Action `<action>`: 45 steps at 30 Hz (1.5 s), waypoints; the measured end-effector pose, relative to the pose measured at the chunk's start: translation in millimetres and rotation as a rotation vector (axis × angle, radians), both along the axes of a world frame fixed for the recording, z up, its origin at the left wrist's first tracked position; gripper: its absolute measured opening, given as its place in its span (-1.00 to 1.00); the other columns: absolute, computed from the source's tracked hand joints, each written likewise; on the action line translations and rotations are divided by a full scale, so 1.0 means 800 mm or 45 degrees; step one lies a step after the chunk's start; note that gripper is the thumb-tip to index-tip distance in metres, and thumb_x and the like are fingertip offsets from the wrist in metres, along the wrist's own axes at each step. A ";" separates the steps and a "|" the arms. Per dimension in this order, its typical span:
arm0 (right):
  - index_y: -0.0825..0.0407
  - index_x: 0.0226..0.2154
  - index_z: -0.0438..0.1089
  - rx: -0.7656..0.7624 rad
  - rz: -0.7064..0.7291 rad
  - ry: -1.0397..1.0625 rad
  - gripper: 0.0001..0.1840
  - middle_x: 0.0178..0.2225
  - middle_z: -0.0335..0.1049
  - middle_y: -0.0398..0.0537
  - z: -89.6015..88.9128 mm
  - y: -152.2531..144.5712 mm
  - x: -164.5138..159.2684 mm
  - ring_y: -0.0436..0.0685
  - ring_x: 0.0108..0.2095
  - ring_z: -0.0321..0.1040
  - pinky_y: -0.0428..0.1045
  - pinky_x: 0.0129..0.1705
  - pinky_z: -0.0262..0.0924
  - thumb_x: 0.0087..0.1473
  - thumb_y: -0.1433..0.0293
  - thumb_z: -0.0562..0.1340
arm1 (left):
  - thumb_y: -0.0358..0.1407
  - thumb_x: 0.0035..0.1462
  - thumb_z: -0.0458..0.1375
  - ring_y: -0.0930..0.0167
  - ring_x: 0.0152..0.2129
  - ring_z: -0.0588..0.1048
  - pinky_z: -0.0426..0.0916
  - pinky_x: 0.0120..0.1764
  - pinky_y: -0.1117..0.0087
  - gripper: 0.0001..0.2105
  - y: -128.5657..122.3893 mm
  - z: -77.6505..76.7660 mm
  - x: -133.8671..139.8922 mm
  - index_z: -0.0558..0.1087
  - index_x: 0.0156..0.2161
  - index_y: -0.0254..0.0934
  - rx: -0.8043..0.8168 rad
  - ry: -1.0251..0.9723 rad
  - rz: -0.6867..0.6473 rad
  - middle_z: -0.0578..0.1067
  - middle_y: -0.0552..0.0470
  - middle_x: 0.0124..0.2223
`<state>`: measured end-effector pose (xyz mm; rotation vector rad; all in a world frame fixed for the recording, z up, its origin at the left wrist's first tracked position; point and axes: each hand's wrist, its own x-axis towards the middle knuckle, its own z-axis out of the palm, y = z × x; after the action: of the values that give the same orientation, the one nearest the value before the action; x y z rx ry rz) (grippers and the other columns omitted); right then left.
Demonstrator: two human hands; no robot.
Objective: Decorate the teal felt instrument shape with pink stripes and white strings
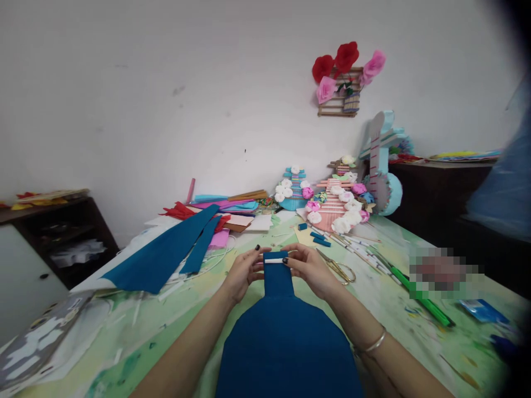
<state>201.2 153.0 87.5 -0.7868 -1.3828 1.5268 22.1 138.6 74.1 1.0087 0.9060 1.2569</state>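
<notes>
A dark blue pipa-shaped craft piece (pixel 288 345), with a wide rounded body and a short neck, stretches in front of me with its neck pointing away. Across the neck's top lies a narrow white strip (pixel 274 260). My left hand (pixel 244 273) holds the neck's left edge, fingers bent and thumb near the top corner. On the other side, my right hand (pixel 311 271) grips the right edge, its thumb at the strip's right end. Fingers behind the neck are partly hidden. Gold-handled scissors (pixel 342 270) lie just right of my right hand.
Blue paper pieces (pixel 166 257) lie to the left, before stacked coloured paper (pixel 236 204). Flower-decorated instrument models (pixel 334 207) stand at the back. Thin sticks (pixel 360 251), small blue rolls (pixel 320 239) and a green cutter (pixel 423 298) lie right; a glue gun cord (pixel 224 254) curls left.
</notes>
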 end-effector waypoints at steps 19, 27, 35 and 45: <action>0.05 -0.34 0.36 -0.082 -0.246 0.167 -0.59 -0.46 0.39 -0.15 -0.005 0.017 0.018 0.00 -0.43 0.34 -0.09 -0.41 0.24 -0.33 0.33 0.42 | -0.20 -0.15 0.33 0.41 -0.60 0.51 0.37 -0.50 0.50 -0.74 0.014 -0.025 -0.030 0.45 -0.53 -0.39 -0.213 0.230 0.396 0.51 -0.04 -0.58; 0.02 -0.38 0.28 -0.193 -0.426 0.045 -0.70 -0.49 0.37 -0.18 -0.036 0.052 0.040 -0.01 -0.49 0.33 -0.07 -0.43 0.29 -0.27 0.44 0.32 | -0.09 -0.29 0.36 0.30 -0.42 0.53 0.37 -0.38 0.41 -0.56 -0.008 -0.017 -0.043 0.55 -0.27 -0.34 -0.231 0.527 -0.278 0.58 -0.10 -0.32; 0.05 -0.45 0.26 -0.458 -0.015 -0.391 -0.81 -0.60 0.35 -0.16 -0.044 0.059 0.063 0.01 -0.60 0.34 -0.03 -0.47 0.35 -0.25 0.51 0.23 | -0.18 -0.36 0.38 0.23 -0.28 0.50 0.34 -0.35 0.43 -0.57 0.004 -0.015 -0.068 0.56 -0.24 -0.21 -0.081 0.946 -0.297 0.56 -0.06 -0.22; 0.21 -0.35 0.41 -0.603 0.639 -0.657 -0.71 -0.46 0.50 0.16 -0.047 0.052 0.075 0.14 -0.45 0.48 -0.13 -0.50 0.35 -0.24 0.44 0.31 | -0.34 -0.59 0.42 0.34 -0.54 0.44 0.20 -0.47 0.47 -0.61 0.062 0.023 -0.072 0.55 -0.43 -0.22 0.182 1.622 -0.194 0.51 0.04 -0.48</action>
<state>261.6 194.9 49.5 -1.2551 -1.6997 2.1973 -35.4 188.3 92.3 2.0008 1.6346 0.4291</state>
